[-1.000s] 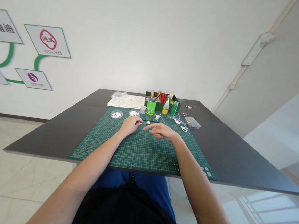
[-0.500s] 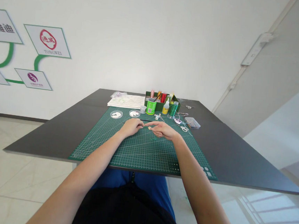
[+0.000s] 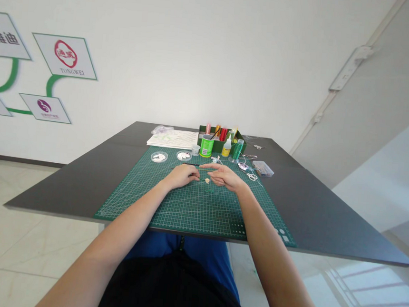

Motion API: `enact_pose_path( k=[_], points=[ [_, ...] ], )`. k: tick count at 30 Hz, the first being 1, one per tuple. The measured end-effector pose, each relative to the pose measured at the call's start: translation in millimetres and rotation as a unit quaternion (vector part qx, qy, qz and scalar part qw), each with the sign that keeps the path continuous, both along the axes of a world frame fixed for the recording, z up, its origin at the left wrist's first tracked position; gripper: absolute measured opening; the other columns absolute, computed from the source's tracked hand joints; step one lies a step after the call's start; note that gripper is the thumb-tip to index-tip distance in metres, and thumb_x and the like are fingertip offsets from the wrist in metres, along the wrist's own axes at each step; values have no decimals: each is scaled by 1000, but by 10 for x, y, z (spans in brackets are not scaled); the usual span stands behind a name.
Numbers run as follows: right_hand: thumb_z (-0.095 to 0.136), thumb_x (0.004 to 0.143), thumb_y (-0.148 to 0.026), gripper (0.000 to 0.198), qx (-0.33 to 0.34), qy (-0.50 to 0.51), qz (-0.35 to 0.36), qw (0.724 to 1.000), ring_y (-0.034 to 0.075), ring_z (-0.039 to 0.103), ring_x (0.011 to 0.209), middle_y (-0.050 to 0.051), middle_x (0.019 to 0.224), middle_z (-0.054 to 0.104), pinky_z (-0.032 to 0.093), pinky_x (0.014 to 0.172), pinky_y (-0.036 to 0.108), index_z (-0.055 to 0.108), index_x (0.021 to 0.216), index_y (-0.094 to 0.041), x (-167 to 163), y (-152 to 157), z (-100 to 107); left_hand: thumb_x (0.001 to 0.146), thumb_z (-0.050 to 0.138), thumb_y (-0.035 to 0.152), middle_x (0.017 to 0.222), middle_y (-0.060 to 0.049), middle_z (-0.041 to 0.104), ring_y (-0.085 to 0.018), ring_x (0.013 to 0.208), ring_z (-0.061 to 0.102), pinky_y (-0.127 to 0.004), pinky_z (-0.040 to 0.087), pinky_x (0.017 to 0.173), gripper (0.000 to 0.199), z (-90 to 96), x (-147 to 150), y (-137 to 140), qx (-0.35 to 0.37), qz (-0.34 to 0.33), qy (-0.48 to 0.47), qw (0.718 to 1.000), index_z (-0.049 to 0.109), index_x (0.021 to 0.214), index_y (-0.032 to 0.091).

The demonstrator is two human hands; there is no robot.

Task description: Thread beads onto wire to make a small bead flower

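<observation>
My left hand point(image 3: 184, 175) is closed over the mat, its thumb and fingertips pinching a thin dark green stem. At the stem's right end is a small cream-coloured flower point(image 3: 207, 180), in the gap between my hands. My right hand point(image 3: 225, 177) is just to the right, its index finger stretched toward my left hand and its other fingers curled. A fine, light line seems to run between the hands; what the right fingers pinch is too small to make out. Behind them lies a thin dark stick point(image 3: 191, 164), partly hidden.
A green cutting mat point(image 3: 185, 214) covers the table's middle. Behind stand a green tin point(image 3: 207, 145), a glue bottle point(image 3: 227, 148), a green thread spool point(image 3: 238, 148) and a box point(image 3: 241, 147) of spools. Shallow dishes point(image 3: 159, 156) are left; scissors point(image 3: 251, 176) and a plastic case point(image 3: 263, 168) right.
The cream flower now shows clear of my right fingers, slightly lower and to the right. My right index fingertip has shifted a little up and away from my left hand.
</observation>
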State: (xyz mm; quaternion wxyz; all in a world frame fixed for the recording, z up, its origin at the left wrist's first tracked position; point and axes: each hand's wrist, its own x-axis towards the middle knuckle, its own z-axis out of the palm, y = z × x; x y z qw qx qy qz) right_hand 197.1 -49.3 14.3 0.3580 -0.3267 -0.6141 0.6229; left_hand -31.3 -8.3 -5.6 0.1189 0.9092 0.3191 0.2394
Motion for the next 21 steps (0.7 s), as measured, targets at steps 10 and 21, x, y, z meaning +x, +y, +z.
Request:
enact_pose_path(
  k=[10, 21],
  points=[
    [70, 84, -26, 55, -3, 7, -12, 1000, 6, 17, 42, -13, 44, 29, 13, 44, 23, 59, 135, -9, 48, 38, -29, 85, 70, 25, 86, -3, 74, -17, 78, 66, -26, 45, 72, 7, 46, 26, -42, -30, -31, -35, 998, 77, 85, 21],
    [69, 85, -26, 61, -18, 9, -35, 999, 6, 15, 43, -14, 44, 27, 12, 45, 22, 55, 140, -5, 91, 70, -49, 85, 71, 28, 88, -4, 74, -17, 78, 65, -26, 45, 71, 11, 74, 45, -66, -34, -20, -47, 998, 76, 86, 19]
  ],
)
